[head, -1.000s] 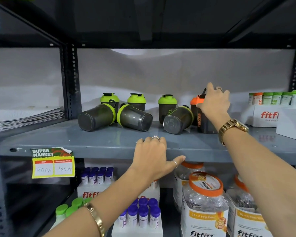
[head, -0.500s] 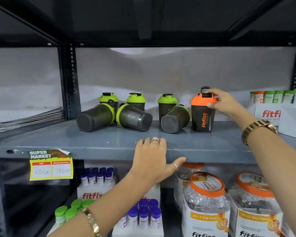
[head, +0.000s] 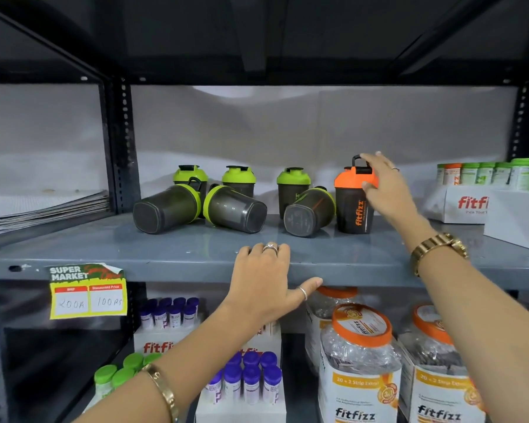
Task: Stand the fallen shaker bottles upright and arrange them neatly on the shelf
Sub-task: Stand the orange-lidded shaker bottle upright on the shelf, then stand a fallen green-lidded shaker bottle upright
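Seven shakers sit on the grey shelf [head: 196, 254]: four upright, three fallen. Three green-lidded ones stand along the far wall [head: 191, 178] [head: 239, 180] [head: 293, 186], and the orange-lidded shaker [head: 353, 206] stands upright to their right. The three fallen ones lie nearer, bases toward me: one at the left [head: 167, 212], one just beside it [head: 236, 213], their green lids close together, and a third [head: 309, 212] leaning against the orange one's left side.

My right hand [head: 385, 187] is on the orange shaker, thumb against the right edge of its lid and fingers curled over the top by the black loop, a loose hold from above. My left hand [head: 266, 285] holds nothing; its palm lies flat on the shelf's near lip, fingers spread on top and thumb stretched right along the front edge.

Near of the shakers the shelf is bare right to its front edge, a wide strip. Right of the orange shaker there is a gap, then two white boxes [head: 468, 206] [head: 516, 218], the farther one carrying a row of small tubs. A steel post [head: 121, 148] bounds the bay on the left, close to the leftmost fallen shaker. One yellow price tag [head: 87, 293] hangs from the lip at the left.
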### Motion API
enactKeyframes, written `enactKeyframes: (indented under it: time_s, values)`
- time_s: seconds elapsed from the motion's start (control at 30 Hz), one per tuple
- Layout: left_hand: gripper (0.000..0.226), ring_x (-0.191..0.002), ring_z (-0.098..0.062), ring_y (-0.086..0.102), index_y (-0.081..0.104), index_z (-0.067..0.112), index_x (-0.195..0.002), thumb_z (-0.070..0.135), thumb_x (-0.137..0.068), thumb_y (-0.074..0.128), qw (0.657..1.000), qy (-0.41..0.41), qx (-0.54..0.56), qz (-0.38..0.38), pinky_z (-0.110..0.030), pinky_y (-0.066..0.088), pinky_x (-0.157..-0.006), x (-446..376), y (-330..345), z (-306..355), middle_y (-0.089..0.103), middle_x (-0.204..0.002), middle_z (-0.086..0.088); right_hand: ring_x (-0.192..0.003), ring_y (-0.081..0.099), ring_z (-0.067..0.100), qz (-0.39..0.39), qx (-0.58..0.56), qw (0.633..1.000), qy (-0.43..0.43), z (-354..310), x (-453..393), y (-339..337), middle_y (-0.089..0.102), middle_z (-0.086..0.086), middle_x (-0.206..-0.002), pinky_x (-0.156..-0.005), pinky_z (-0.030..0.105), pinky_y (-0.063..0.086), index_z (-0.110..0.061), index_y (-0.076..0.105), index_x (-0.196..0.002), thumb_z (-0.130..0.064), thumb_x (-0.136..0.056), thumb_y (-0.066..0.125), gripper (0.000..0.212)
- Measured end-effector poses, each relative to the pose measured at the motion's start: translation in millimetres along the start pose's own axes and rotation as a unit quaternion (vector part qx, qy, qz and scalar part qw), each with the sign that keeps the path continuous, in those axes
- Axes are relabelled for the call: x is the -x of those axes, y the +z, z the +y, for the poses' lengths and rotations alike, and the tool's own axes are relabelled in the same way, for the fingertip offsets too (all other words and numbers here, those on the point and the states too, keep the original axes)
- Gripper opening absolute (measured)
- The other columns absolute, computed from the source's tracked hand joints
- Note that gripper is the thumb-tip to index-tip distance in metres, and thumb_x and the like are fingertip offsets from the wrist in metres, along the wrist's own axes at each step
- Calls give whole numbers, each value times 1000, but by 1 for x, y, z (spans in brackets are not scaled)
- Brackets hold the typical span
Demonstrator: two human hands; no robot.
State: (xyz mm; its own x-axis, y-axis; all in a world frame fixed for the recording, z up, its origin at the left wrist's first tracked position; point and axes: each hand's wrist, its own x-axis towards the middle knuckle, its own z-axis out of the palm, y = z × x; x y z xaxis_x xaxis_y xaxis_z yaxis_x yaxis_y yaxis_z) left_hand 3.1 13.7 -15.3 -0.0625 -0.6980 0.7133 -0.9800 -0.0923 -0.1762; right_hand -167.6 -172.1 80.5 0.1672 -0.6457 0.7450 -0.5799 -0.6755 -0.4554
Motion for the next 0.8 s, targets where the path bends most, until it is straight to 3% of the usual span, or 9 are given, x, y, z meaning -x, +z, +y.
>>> enactKeyframes:
  time_s: [0.07,0.13,0.2,0.27,0.33,0.43,0.53,0.73,0.8]
  values:
    - [76,-87,-26,61,55,11,-89,73,-71,14,1000,6,8,3,-37,44,-77,2,-2,-3,66,-90,-6,-127,46,31,102,24,993,-48,-17,13,6,50,14,-137,-103,36,37,-11,53,-127,1,-86,50,43]
    - [75,-86,-27,62,57,11,-90,72,-73,16,1000,10,15,1,-37,45,-75,3,-3,-8,67,-90,-6,-107,56,35,133,42,989,-46,-35,19,12,63,17,-114,-88,35,44,-6,62,-108,-5,-85,49,26]
    - [75,-90,-26,61,56,12,-94,72,-73,16,1000,9,7,-1,-37,44,-76,6,-3,-14,67,-95,-5,-99,60,36,88,45,995,14,-47,19,21,68,18,-94,-77,33,45,-3,66,-91,-17,-87,51,21]
    - [77,-96,-24,59,55,14,-100,72,-72,12,1000,4,-1,-2,-36,43,-80,8,-5,-19,65,-101,-4,-96,64,37,14,35,995,91,-55,19,30,65,18,-83,-70,31,44,-4,59,-78,-37,-85,55,34]
    - [81,-100,-22,57,53,15,-105,73,-71,8,1000,0,-7,-5,-35,41,-84,9,-6,-25,64,-106,-2,-93,67,38,-33,-6,986,162,-61,20,39,68,19,-91,-68,34,53,-8,56,-82,-53,-78,58,45]
    - [80,-98,-23,58,55,15,-102,73,-71,10,1000,-3,-10,-5,-36,42,-83,12,-7,-30,65,-103,-2,-94,68,36,-75,-99,960,251,-70,24,45,64,17,-115,-51,30,55,-7,60,-109,-60,-73,62,64]
    - [78,-96,-24,58,55,15,-102,73,-73,12,1000,1,-5,-10,-37,41,-84,13,-6,-33,65,-103,-3,-110,61,36,-129,-179,923,316,-77,24,50,49,13,-135,-60,34,58,-9,50,-129,-57,-68,70,80]
    - [69,-89,-25,59,56,14,-94,71,-77,19,1000,-6,9,7,-39,42,-79,14,-5,-31,65,-94,-4,-116,53,31,-175,-243,886,354,-73,18,60,48,9,-132,-49,31,54,-17,52,-124,-52,-48,80,88]
    - [69,-87,-25,60,56,14,-93,70,-77,20,1000,-7,15,11,-39,43,-78,14,-5,-31,66,-92,-4,-111,55,30,-192,-259,872,369,-79,19,54,52,8,-122,-55,34,55,-15,51,-119,-45,-60,78,71]
